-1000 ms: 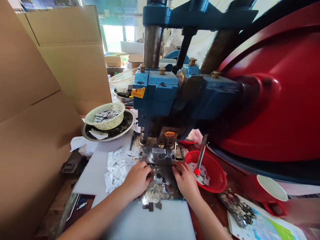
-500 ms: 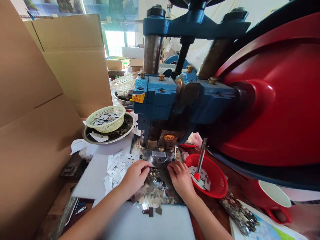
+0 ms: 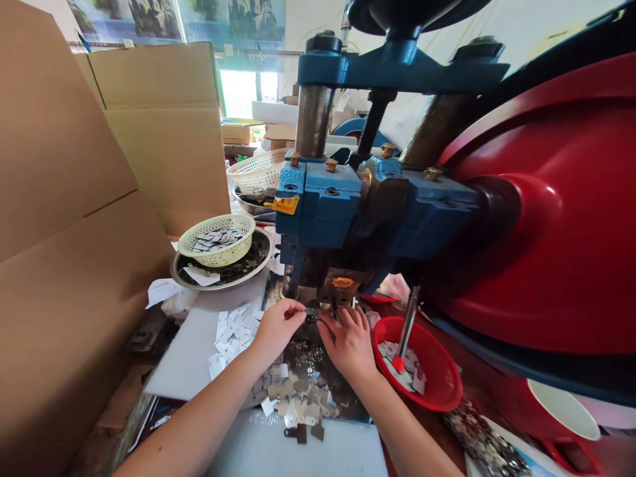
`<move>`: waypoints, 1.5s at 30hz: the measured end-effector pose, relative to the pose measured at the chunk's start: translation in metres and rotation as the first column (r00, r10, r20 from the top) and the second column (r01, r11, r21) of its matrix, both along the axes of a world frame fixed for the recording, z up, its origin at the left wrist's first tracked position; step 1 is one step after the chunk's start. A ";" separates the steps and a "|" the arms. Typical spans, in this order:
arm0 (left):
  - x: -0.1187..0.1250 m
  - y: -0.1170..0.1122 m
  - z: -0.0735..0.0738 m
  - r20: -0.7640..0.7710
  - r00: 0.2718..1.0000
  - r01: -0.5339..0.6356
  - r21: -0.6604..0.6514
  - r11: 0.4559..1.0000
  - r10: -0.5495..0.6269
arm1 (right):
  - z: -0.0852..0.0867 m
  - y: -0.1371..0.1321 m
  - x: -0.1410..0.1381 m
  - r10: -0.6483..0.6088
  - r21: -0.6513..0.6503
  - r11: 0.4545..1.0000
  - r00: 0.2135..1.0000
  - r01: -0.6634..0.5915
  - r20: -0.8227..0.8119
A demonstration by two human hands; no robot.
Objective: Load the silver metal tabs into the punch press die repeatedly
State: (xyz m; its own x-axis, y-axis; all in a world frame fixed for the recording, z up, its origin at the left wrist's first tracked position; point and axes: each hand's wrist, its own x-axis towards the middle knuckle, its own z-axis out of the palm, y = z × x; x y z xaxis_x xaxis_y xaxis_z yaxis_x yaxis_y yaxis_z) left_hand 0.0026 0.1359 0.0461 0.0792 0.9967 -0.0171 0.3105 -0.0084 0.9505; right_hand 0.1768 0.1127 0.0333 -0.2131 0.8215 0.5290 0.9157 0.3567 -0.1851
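Note:
At the die of the blue press (image 3: 320,199), my left hand (image 3: 281,329) pinches the left end of a small flat metal plate (image 3: 312,313) between thumb and fingertips. My right hand (image 3: 349,341) is closed at the plate's right end, its bent fingers covering part of it. Both hands are just below and in front of the press head, and they hide most of the die. Nearer me, a heap of thin metal pieces (image 3: 301,401) lies on the press bed, with tiny round scraps (image 3: 305,354) behind it.
Flat metal blanks (image 3: 233,334) are spread to the left. A pale basket (image 3: 216,242) of pieces rests in a metal basin (image 3: 223,281). On the right are a red bowl (image 3: 442,391) with a metal rod, a red mug (image 3: 551,417) and a large red wheel (image 3: 556,218). Cardboard (image 3: 163,132) stands left.
Both hands have moved up and inward over the die, and the plate now shows between them. The whole view has shifted slightly, with the press appearing lower and further right.

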 end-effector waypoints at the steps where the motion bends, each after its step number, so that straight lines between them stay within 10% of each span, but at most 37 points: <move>1: 0.002 0.002 0.000 -0.004 1.000 0.002 0.004 1.000 -0.002 | 0.001 -0.004 0.001 0.007 0.001 1.000 1.000 -0.007 0.015; 15: 0.023 0.013 -0.001 -0.151 0.988 -0.023 0.055 0.998 0.031 | -0.016 0.000 0.011 0.055 0.020 0.998 0.977 -0.052 -0.205; 33: 0.024 0.023 -0.013 -0.292 0.956 0.021 0.147 0.989 0.023 | 0.006 -0.007 0.003 -0.026 0.006 1.000 0.991 0.026 0.131; 39: 0.021 0.025 -0.010 -0.265 0.963 -0.005 0.179 0.984 0.053 | 0.000 -0.007 0.013 0.020 -0.072 0.997 0.993 -0.028 -0.120; 42: 0.005 0.019 -0.004 -0.251 0.962 -0.052 0.202 0.978 0.104 | -0.016 -0.024 0.034 -0.150 -0.221 0.975 0.835 0.034 -0.529; 45: -0.019 0.009 -0.002 -0.261 0.957 -0.065 0.233 0.970 0.127 | -0.025 -0.052 0.054 -0.332 -0.367 0.930 0.447 0.010 -0.830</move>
